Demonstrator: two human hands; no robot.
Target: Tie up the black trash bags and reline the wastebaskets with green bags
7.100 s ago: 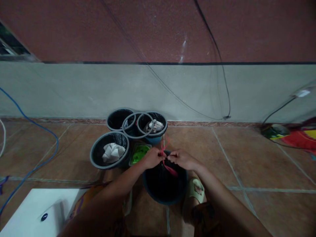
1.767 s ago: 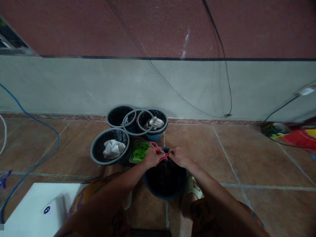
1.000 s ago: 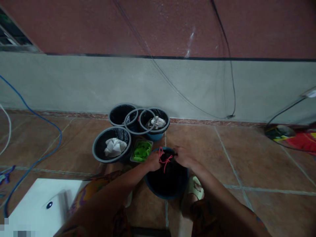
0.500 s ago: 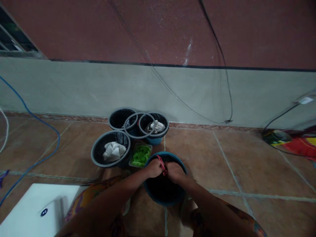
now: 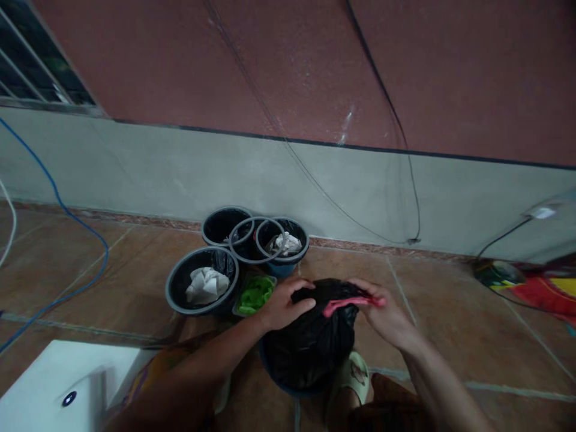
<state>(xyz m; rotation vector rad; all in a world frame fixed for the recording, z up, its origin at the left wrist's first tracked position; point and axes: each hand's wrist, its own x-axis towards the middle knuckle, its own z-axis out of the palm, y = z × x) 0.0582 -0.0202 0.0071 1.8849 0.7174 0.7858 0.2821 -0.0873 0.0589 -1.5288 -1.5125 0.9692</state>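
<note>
Black bag [image 5: 315,336] now lifted out of its bin: your left hand [image 5: 281,306] steadies the top, right hand [image 5: 387,315] pinches the pink tie [image 5: 342,305]. Knot looks done.

Two bare forearms are seen, with no sleeves, watch or rings visible on the left hand [image 5: 282,306] or the right hand [image 5: 386,312]. A garment with an orange and yellow pattern [image 5: 155,369] is worn at lower left. A pale green slipper [image 5: 355,373] is worn at bottom centre.
</note>
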